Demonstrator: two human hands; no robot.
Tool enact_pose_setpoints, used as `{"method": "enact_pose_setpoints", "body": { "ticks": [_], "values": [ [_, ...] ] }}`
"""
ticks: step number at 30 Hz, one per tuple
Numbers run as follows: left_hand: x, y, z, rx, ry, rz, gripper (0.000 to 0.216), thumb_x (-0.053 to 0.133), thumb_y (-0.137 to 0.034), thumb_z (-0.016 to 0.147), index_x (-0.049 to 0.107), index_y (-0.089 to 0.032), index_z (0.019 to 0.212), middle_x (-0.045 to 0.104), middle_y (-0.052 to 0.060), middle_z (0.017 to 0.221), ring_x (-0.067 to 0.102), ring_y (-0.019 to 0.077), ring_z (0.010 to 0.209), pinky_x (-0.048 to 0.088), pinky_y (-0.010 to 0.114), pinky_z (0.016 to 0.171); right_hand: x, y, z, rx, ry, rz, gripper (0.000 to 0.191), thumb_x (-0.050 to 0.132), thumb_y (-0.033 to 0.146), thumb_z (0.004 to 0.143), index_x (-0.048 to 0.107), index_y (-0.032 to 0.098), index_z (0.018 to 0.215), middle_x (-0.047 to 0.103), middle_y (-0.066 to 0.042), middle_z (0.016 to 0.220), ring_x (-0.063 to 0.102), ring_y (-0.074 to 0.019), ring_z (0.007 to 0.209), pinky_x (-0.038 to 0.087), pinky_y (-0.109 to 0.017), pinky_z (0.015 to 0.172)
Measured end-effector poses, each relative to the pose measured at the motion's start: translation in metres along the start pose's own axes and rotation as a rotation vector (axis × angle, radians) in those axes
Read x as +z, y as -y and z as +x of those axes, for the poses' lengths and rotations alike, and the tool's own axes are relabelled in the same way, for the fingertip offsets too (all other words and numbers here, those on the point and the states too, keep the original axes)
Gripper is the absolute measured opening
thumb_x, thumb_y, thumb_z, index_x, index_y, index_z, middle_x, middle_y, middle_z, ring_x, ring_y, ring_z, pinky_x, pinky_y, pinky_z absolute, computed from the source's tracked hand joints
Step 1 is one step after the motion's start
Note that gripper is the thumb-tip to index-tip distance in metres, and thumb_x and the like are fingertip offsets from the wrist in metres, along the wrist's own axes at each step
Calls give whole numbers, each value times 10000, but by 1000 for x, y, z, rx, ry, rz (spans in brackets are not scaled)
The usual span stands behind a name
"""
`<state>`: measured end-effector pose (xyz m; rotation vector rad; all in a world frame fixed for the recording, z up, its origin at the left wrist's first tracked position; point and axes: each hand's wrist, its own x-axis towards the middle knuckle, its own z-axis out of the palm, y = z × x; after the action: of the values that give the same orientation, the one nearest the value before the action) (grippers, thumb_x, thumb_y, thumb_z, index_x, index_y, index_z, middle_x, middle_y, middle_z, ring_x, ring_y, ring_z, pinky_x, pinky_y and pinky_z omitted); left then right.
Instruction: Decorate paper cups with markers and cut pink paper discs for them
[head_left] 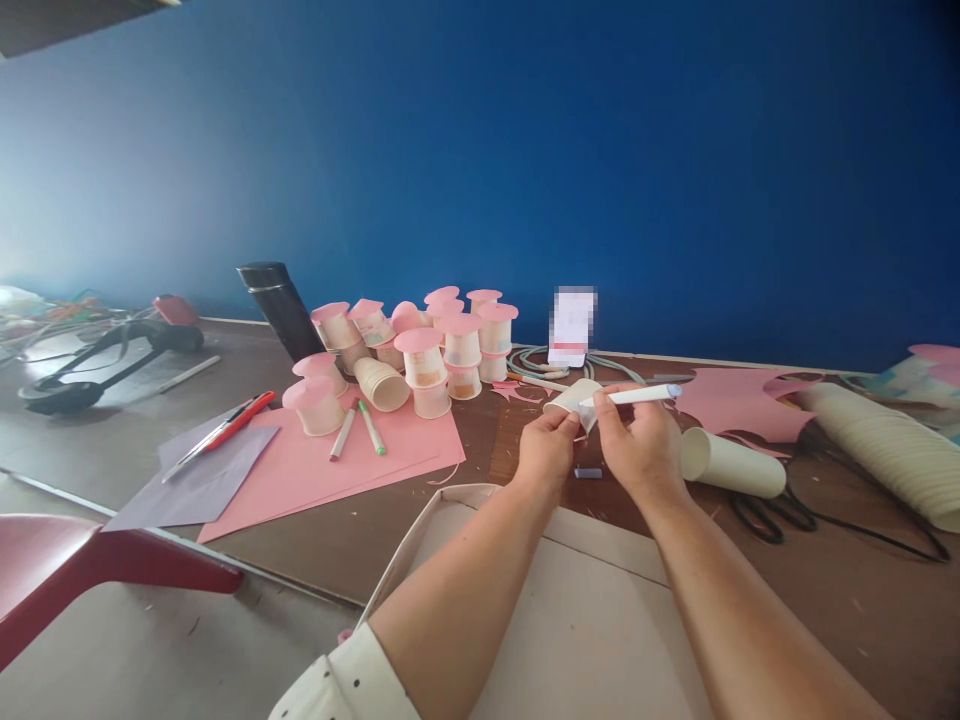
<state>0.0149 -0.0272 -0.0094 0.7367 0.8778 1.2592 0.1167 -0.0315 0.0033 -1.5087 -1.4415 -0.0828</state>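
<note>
Grasping a paper cup (576, 395), the left hand (550, 447) flanks the right hand (640, 442), which clasps a marker (642, 395); seemingly finished pink-topped cups (421, 368) sit leftward, apparently unworked plain cups (879, 448) rightward.

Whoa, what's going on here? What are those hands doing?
A person's left hand holds a tilted, off-white paper cup, and the right hand holds a slim white marker pen with its tip pointed at the cup; whether it touches is too small to tell. Farther left on the brown table stand pale paper cups with pink tops, several stacked in twos, near flat pink paper sheets.
</note>
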Motion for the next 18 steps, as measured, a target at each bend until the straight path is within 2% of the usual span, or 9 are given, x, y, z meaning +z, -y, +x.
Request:
{"method": "enact_pose_setpoints", "body": {
  "ticks": [5,8,14,18],
  "values": [
    [-2,-4,0,-11,-26,-58,151,604,-231,803,712,-128,783,644,55,814,591,122,757,492,273,777,0,-3,2,68,-9,-52,280,499,442,820,639,204,861,687,-98,846,616,-272,769,443,-373,677],
    [-3,-5,1,-26,-20,-96,156,585,-213,816,707,-118,800,638,62,816,601,124,770,498,280,786,-1,-3,3,86,5,-53,285,503,451,815,637,204,860,683,-97,834,612,-272,757,441,-372,669],
    [-2,-6,-1,-50,-21,-117,108,661,-219,770,691,-116,768,638,63,802,598,123,731,498,312,806,-3,0,1,-3,16,23,287,506,455,841,645,205,858,683,-84,829,615,-250,756,458,-357,691],
    [-1,-7,-1,-52,-37,-122,102,666,-212,766,687,-113,750,632,59,775,595,120,715,499,311,804,-3,0,1,7,9,7,285,509,454,837,643,203,860,683,-82,813,611,-244,729,457,-349,659]
  ]
}}
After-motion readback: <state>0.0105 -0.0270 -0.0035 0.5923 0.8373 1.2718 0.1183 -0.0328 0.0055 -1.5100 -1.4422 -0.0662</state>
